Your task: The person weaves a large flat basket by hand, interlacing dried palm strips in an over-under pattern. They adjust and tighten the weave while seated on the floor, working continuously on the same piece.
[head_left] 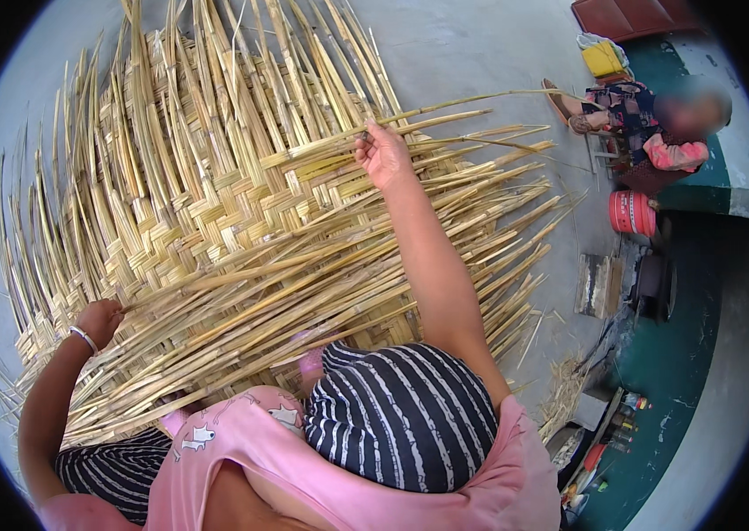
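Note:
A large mat of split reeds (242, 203) lies under my hands, woven in a diagonal pattern in its middle. Long loose reed strips fan out from it at the far side and toward the right. My left hand (102, 322), with a white bracelet at the wrist, is closed at the mat's left part on the end of a reed strip (181, 287). Farther off and to the right, my right hand (383, 154) pinches another reed strip (326, 144) between thumb and fingers. That strip lies across the upright ones, and its exact grip point is partly hidden by the fingers.
A person (649, 124) sits on a low stool at the right. Beside them stand a red bucket (632, 213) and a yellow container (602, 58). Wooden blocks (598, 285), reed scraps (562, 389) and bottles (624, 425) line the right wall.

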Motion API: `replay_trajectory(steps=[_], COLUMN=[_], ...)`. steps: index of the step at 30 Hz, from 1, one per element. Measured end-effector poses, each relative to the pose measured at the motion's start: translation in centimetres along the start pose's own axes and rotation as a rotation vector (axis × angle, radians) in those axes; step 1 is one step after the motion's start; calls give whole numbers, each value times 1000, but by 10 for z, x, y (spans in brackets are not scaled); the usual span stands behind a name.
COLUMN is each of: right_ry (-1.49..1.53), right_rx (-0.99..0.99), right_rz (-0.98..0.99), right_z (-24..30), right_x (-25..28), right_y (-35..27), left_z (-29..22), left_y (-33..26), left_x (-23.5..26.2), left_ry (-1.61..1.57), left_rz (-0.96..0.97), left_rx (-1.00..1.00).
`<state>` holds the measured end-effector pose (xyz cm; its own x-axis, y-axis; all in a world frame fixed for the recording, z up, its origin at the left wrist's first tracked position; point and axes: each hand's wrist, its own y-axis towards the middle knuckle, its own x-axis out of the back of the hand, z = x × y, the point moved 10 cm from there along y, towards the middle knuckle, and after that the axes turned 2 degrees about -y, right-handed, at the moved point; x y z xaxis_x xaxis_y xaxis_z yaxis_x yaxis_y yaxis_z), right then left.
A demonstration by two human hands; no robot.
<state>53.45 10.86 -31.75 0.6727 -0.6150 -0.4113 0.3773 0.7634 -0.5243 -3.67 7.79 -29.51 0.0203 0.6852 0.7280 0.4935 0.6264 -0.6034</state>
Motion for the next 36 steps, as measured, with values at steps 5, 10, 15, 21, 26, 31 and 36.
replay_trajectory(steps=[5,10,15,21,26,31,36], right_ry=[-120,-83,-104,-906,-1654,-1819,-1861], right_rx=[-55,-77,-77,28,564,1047,980], right_rz=[-100,-135,-112,173,620,781,1021], right_z=[-5,-7,-8,-30,-62,-83,-130], right_x=[24,36,23,-4,-83,-135,-136], right_y=[18,26,24,-22,-105,-167,-213], left_z=[4,5,12,7,16,-5,-51], left_y=[7,12,12,26,34,11,-5], left_x=[-6,-12,-22,8,13,20,-11], left_ry=[31,39,60,65,155,202,104], left_rz=[47,47,-5,-105,-109,-360,-141], left_rx=[34,15,-40,3,100,-62,-219])
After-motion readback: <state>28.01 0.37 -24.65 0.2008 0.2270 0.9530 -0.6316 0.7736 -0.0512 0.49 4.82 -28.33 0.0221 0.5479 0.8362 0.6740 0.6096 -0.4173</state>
